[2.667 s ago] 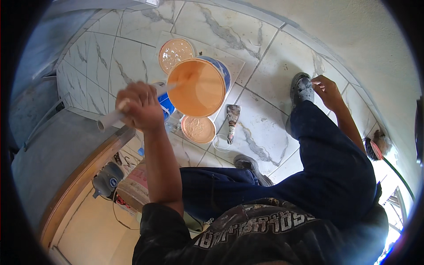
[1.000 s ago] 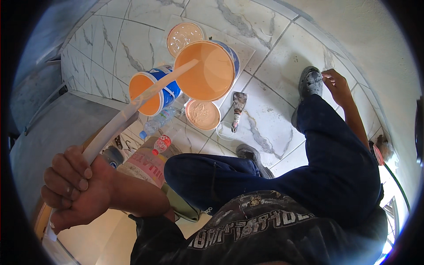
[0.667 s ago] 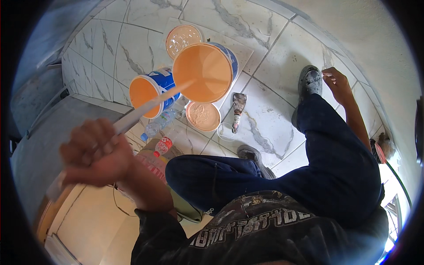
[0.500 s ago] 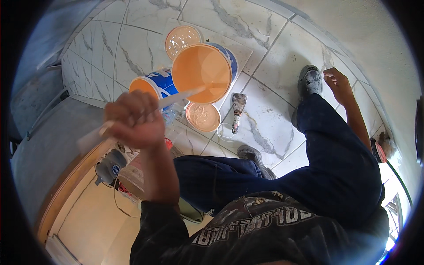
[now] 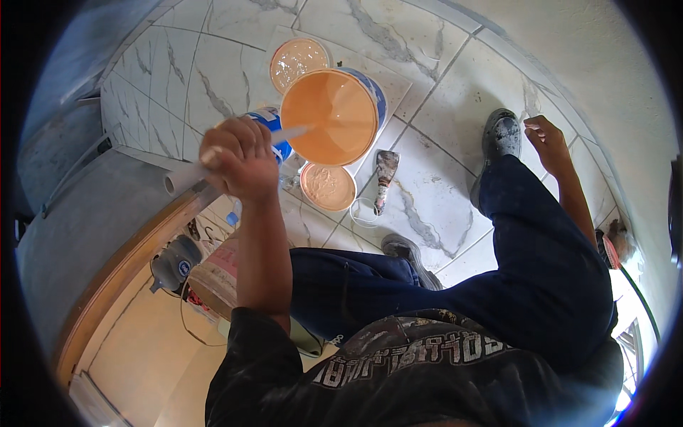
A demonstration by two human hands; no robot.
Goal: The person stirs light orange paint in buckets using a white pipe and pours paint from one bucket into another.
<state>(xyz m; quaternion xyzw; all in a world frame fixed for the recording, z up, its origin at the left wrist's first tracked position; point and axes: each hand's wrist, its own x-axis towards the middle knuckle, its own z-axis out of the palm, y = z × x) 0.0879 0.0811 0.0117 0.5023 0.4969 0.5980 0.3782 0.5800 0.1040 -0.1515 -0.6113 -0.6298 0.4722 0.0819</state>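
Observation:
My left hand (image 5: 245, 158) is wrapped round a white plastic pipe (image 5: 186, 179). Its far end reaches into the large blue bucket (image 5: 378, 99), whose open inside holds smooth peach-orange paint. Behind that hand stands a smaller blue bucket (image 5: 268, 117), mostly covered. A lid (image 5: 329, 188) coated with peach paint lies just below the large bucket, and another coated lid (image 5: 299, 62) lies beyond it. At the right, beside my dark boot, my right hand (image 5: 549, 142) hangs with fingers loosely bent and nothing visible in it.
A stained putty knife (image 5: 385, 178) and a thin clear ring (image 5: 364, 211) lie on the marbled tiles (image 5: 455, 206). Left of my leg are a grey jug (image 5: 176, 265) and a wooden edge (image 5: 117, 285). Walls curve along both sides.
My left hand has moved up and slightly right with the pipe, now covering more of the smaller bucket. The pipe's hollow near end has come into clearer view. The right hand stays almost still.

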